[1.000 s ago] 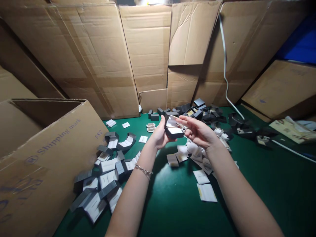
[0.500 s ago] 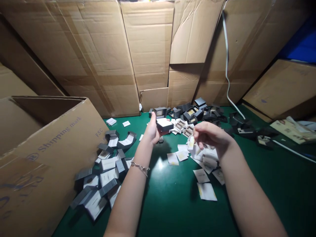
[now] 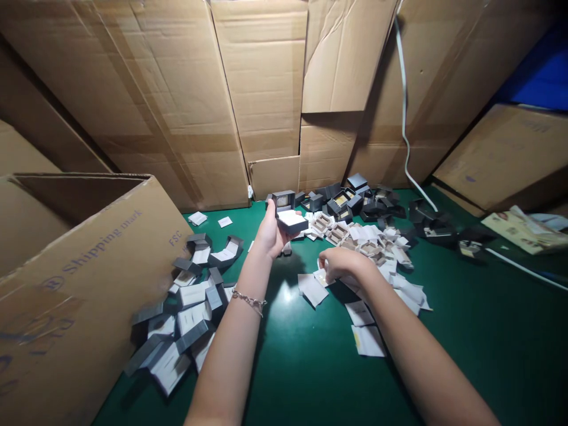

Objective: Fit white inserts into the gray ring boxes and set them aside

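1. The dark box [image 3: 291, 219] is above the bench [image 3: 288, 361] — lid up, white inside showing — with our left hand [image 3: 270, 232] still gripping it.
2. Here's the change: our right hand [image 3: 344, 261] has dropped to a white card [image 3: 321, 278], fingers curled; whether that grip has closed, we can't tell.
3. So the box waits open while we're among the cards, beside the white heap [image 3: 377, 236].

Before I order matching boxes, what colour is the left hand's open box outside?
The open box is dark grey, almost black, outside; the head view shows it.
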`<state>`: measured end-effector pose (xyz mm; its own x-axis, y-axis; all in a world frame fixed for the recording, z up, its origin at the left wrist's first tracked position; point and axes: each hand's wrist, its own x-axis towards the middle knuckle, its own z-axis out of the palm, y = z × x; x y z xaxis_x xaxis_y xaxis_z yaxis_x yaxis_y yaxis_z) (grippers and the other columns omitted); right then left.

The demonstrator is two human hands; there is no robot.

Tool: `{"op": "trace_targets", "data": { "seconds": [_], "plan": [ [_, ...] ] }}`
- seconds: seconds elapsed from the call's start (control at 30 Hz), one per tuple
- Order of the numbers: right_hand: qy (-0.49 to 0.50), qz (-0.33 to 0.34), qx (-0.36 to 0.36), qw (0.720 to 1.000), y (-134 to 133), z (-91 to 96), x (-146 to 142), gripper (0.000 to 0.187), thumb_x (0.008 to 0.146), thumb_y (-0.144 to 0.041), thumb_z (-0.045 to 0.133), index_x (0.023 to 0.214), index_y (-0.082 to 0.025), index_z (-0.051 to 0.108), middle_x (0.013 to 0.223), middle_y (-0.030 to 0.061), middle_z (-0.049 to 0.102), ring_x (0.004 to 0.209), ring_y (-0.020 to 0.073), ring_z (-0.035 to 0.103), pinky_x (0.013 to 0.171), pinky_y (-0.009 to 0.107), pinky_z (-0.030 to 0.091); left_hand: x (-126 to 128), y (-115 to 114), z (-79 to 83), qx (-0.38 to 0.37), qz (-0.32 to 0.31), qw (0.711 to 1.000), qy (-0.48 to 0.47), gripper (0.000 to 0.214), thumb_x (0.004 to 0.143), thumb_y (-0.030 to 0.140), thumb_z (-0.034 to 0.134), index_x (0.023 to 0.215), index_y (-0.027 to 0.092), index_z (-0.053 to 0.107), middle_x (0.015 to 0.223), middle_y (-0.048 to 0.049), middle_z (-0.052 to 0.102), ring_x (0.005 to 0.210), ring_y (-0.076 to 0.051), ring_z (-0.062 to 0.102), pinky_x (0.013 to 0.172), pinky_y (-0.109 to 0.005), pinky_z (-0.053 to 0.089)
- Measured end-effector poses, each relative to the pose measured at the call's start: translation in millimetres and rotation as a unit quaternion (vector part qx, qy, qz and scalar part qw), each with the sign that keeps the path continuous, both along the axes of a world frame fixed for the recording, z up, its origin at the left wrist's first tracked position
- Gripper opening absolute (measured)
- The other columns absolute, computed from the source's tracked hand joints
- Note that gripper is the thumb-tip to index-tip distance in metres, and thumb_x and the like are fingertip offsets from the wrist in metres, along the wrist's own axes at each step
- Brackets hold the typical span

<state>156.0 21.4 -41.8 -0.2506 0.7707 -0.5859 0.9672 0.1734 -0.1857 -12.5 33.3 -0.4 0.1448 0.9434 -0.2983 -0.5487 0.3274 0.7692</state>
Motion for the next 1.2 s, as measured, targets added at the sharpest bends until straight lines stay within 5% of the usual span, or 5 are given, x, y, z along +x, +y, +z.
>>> {"op": "trace_targets", "data": {
  "seconds": [0.37, 0.53, 0.63, 0.83, 1.2],
  "plan": [
    [0.153, -0.084, 0.061, 0.983, -8, 27.8, 12, 0.013, 0.076, -0.019, 0.055, 0.088, -0.019, 0.058, 0.059, -0.0002, 0.061, 0.048, 0.0156, 0.059, 0.052, 0.025, 0.044, 0, 0, 0.3, -0.004, 0.002, 1.000, 0.007, 0.061, 0.093, 0.058, 0.026, 0.115, 0.013, 0.061, 0.100, -0.0147, 0.070, 0.075, -0.020, 0.067, 0.051, -0.024, 0.047],
    [0.385, -0.128, 0.261, 0.876, -14, 48.8, 16, 0.010, 0.072, -0.020, 0.053, 0.082, -0.020, 0.058, 0.082, 0.0018, 0.067, 0.075, 0.0178, 0.064, 0.073, 0.029, 0.048, -1, 1, -1.2, -0.004, 0.001, 1.000, -0.003, 0.062, 0.092, 0.059, 0.027, 0.118, 0.014, 0.060, 0.097, -0.0143, 0.070, 0.072, -0.019, 0.066, 0.053, -0.025, 0.047],
    [0.526, -0.142, 0.227, 0.807, -17, 52.8, 17, 0.019, 0.069, -0.026, 0.060, 0.087, -0.019, 0.058, 0.096, 0.0051, 0.067, 0.091, 0.0203, 0.064, 0.080, 0.031, 0.050, -2, 3, -2.1, 0.002, -0.002, 1.000, -0.010, 0.063, 0.092, 0.060, 0.027, 0.118, 0.013, 0.059, 0.095, -0.0140, 0.070, 0.069, -0.019, 0.065, 0.051, -0.025, 0.046],
    [0.631, -0.141, 0.187, 0.740, -16, 53.0, 20, 0.028, 0.068, -0.035, 0.071, 0.088, -0.020, 0.061, 0.089, 0.0039, 0.065, 0.081, 0.0169, 0.062, 0.073, 0.032, 0.052, 2, 3, -2.7, -0.008, -0.010, 1.000, -0.017, 0.062, 0.093, 0.058, 0.026, 0.122, 0.013, 0.058, 0.092, -0.0128, 0.071, 0.069, -0.018, 0.065, 0.059, -0.027, 0.049],
    [0.629, -0.167, 0.210, 0.730, -16, 51.5, 16, 0.040, 0.060, -0.034, 0.081, 0.087, -0.023, 0.053, 0.089, 0.0006, 0.060, 0.075, 0.0164, 0.062, 0.067, 0.031, 0.054, 10, 1, -7.5, 0.008, -0.039, 0.998, -0.050, 0.059, 0.094, 0.057, 0.027, 0.121, 0.015, 0.058, 0.076, -0.0075, 0.069, 0.066, -0.017, 0.065, 0.064, -0.029, 0.052]
  ]
}}
